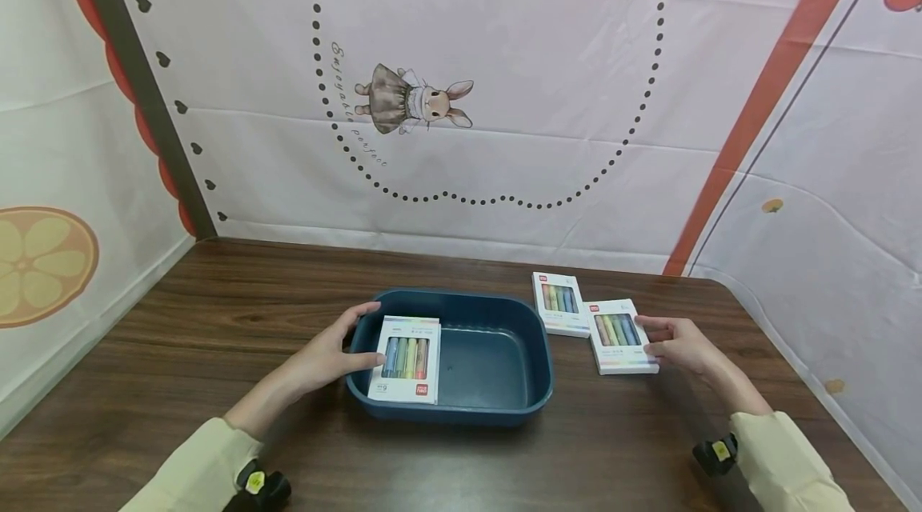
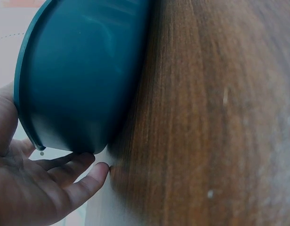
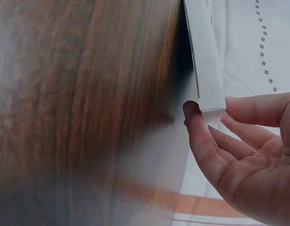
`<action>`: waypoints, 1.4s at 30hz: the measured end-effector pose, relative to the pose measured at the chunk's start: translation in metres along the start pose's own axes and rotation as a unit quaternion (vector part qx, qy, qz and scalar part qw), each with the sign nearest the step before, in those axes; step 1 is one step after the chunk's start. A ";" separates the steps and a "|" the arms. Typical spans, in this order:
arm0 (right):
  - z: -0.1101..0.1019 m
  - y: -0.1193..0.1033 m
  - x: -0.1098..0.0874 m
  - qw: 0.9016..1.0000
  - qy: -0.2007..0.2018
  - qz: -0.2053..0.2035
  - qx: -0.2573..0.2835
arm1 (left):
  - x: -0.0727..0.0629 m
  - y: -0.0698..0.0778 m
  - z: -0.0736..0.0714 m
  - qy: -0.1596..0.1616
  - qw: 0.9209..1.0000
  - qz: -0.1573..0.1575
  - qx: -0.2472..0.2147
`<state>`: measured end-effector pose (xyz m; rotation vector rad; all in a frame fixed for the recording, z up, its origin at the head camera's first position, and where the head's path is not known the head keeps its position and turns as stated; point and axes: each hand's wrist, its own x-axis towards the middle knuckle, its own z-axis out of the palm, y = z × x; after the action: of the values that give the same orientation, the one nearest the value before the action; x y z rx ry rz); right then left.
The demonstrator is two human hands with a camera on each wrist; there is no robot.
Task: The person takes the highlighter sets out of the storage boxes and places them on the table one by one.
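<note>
A dark blue plastic bin (image 1: 490, 360) stands on the table. My left hand (image 1: 327, 352) grips its left end, thumb over the rim and fingers against the outer wall (image 2: 79, 80). Inside the bin's left part lies a white box of crayons (image 1: 405, 360), its window showing coloured sticks. To the right of the bin, my right hand (image 1: 677, 344) pinches the right edge of a second box of crayons (image 1: 612, 356). In the right wrist view, the thumb is on one face of that box (image 3: 206, 61) and a fingertip is at its lower edge.
A third box of crayons (image 1: 558, 320) lies behind and left of the pinched one, close to the bin's right rim. The brown wooden table (image 1: 238, 320) ends at a printed white cloth (image 1: 504, 80) at the back and sides.
</note>
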<state>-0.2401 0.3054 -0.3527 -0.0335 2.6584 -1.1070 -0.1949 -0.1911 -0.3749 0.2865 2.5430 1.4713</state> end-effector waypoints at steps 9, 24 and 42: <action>0.002 -0.001 0.002 0.999 0.027 -0.003 -0.033 | 0.001 0.000 -0.001 0.002 1.000 -0.007 -0.003; 0.000 -0.015 -0.005 0.997 0.052 -0.047 -0.023 | 0.000 0.000 0.000 0.001 1.000 -0.005 0.005; 0.006 -0.047 -0.009 0.994 0.061 -0.078 0.038 | -0.001 0.000 0.000 -0.001 1.000 -0.005 0.002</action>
<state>-0.2337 0.2685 -0.3216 -0.1675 2.7586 -1.2965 -0.1940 -0.1917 -0.3748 0.2747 2.5432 1.4605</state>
